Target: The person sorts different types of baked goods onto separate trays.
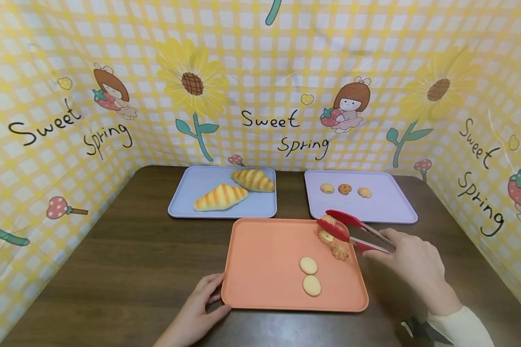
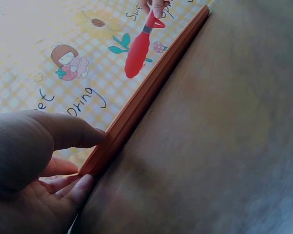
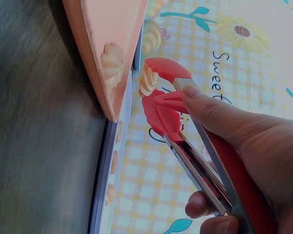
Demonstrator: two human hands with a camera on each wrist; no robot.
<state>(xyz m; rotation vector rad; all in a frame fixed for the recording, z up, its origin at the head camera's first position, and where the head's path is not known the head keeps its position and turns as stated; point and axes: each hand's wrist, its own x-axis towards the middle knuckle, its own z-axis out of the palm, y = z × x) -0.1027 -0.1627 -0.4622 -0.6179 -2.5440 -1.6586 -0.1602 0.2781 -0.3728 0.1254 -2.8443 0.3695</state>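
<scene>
Tabletop of dark wood grain (image 1: 113, 270) carries three smooth plastic trays. Orange tray (image 1: 260, 270) lies nearest; left hand (image 1: 197, 308) pinches its near-left corner, thumb on the rim. Right hand (image 1: 412, 262) grips red tongs (image 1: 351, 231), long axis running left and far from the hand, tips over the tray's far-right area. Tips clamp a ridged, swirled cookie (image 1: 327, 235), apparently just clear of the tray surface. Three more biscuits lie nearby.
</scene>
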